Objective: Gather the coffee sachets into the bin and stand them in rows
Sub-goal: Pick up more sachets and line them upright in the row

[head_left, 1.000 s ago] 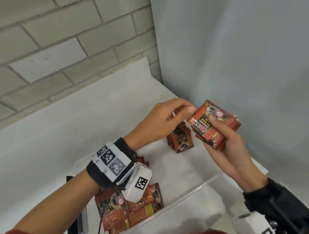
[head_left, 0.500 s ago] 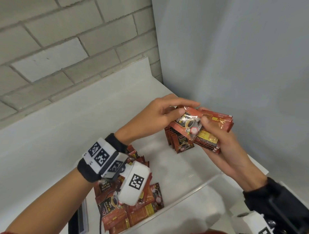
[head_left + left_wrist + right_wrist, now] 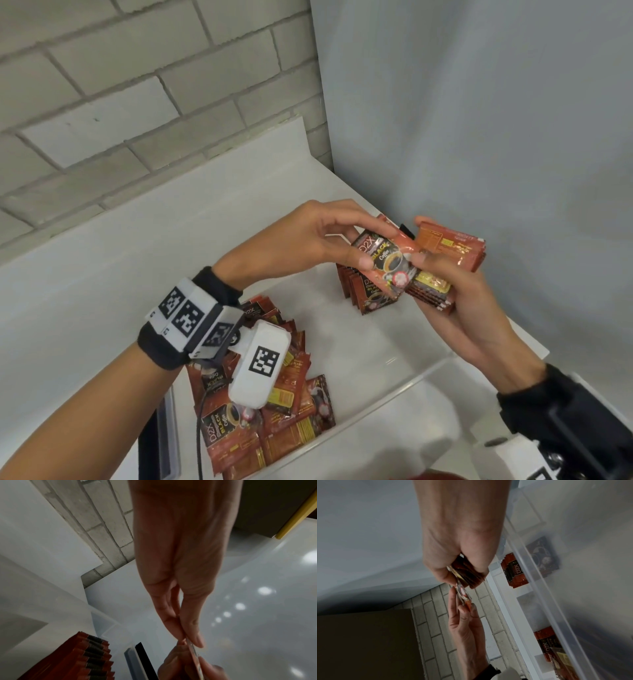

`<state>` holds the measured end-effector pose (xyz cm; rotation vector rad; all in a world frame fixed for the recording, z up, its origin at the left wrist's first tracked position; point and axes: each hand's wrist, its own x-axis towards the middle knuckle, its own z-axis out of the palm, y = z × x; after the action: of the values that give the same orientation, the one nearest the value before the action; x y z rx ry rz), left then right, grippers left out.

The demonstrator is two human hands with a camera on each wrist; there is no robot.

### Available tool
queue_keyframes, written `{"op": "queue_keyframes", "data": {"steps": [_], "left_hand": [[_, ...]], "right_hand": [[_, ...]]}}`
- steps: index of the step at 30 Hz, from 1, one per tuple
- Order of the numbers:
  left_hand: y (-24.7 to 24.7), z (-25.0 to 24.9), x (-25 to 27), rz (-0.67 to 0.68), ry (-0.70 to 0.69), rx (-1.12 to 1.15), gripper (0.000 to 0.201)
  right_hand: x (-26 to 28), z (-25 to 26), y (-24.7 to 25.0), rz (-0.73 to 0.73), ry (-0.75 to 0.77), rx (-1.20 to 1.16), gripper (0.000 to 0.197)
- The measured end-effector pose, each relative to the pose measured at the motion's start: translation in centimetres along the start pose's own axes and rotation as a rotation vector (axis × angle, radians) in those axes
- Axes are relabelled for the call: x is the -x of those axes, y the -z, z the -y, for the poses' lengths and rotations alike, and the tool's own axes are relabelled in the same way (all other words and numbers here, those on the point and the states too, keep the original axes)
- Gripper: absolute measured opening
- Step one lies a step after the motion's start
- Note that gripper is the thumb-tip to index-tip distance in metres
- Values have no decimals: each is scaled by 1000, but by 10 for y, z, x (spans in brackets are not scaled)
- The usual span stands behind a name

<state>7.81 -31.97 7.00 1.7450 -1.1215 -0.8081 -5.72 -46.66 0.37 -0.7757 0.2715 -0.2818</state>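
My right hand (image 3: 455,294) grips a stack of red coffee sachets (image 3: 448,250) above the far right corner of the clear plastic bin (image 3: 404,383). My left hand (image 3: 329,240) pinches a single sachet (image 3: 388,260), face up, at the front of that stack; my right thumb also lies on it. The left wrist view shows the pinch edge-on at the left fingertips (image 3: 192,641). In the right wrist view the stack (image 3: 467,577) sits in my curled fingers. A short row of sachets (image 3: 363,291) stands upright in the bin below my hands. A loose pile of sachets (image 3: 274,421) lies at the bin's near left.
The bin sits on a white shelf (image 3: 102,274) in a corner, with a brick wall (image 3: 137,102) behind and a grey panel (image 3: 479,120) on the right. A black and grey object (image 3: 161,442) lies left of the pile. The bin floor between the pile and row is bare.
The stack in my right hand has tilted and dropped a little. My left hand has drawn one sachet off it and turned its printed face up.
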Motion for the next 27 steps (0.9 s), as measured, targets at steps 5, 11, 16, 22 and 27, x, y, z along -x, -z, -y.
{"op": "queue_keyframes", "data": {"steps": [5, 11, 16, 22, 27], "left_hand": [[-3, 16, -5, 131, -3, -295, 39], [-23, 42, -21, 235, 47, -684, 43], [-38, 55, -30, 277, 27, -859, 47], [-44, 62, -33, 298, -72, -998, 44], [-47, 70, -32, 217, -197, -1036, 39]], "right_hand": [[0, 2, 2, -145, 165, -197, 39], [0, 0, 1, -144, 163, -222, 36], [-1, -1, 3, -129, 156, -239, 36], [-1, -1, 2, -139, 136, -192, 38], [-1, -1, 2, -152, 116, -192, 32]]}}
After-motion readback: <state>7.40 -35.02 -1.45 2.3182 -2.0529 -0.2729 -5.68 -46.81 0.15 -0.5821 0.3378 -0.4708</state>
